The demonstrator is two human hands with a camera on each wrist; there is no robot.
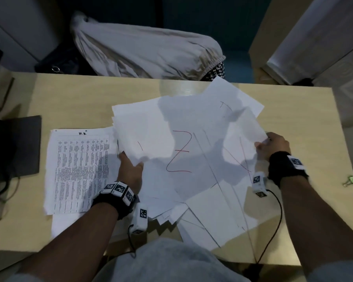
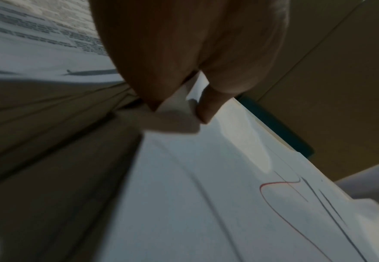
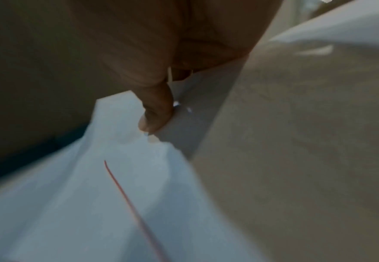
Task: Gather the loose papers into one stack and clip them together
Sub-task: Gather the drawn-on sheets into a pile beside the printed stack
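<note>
Grey cloth over the person's lap [image 1: 167, 261] fills the near edge of the head view, just under the front of the counter [image 1: 306, 139]. Above it both forearms reach out over a loose spread of white papers [image 1: 204, 200] that fan across the middle of the counter, overlapping at odd angles, some marked with red and dark pen strokes.

At the left side of the spread, the left hand [image 1: 130, 169] grips the near edge of a raised bundle of sheets [image 1: 151, 127]; the left wrist view shows the thumb [image 2: 208, 106] on top and the other fingers underneath, pinching the paper corner. At the right side, the right hand [image 1: 275, 147] holds the edge of a lifted sheet [image 1: 243, 129], and the right wrist view shows its thumb [image 3: 157, 113] pressed against the paper, though that picture is blurred and the other fingers are hard to make out.

Left of the bundle lies a printed page [image 1: 80, 171] with dense columns of text, flat on the counter and partly under the left wrist. A small green binder clip [image 1: 352, 181] sits alone near the counter's right edge, well apart from the papers. A dark flat object [image 1: 25, 145] rests at the left edge. Beyond the far edge, a chair draped in pale fabric [image 1: 147, 49] stands.
</note>
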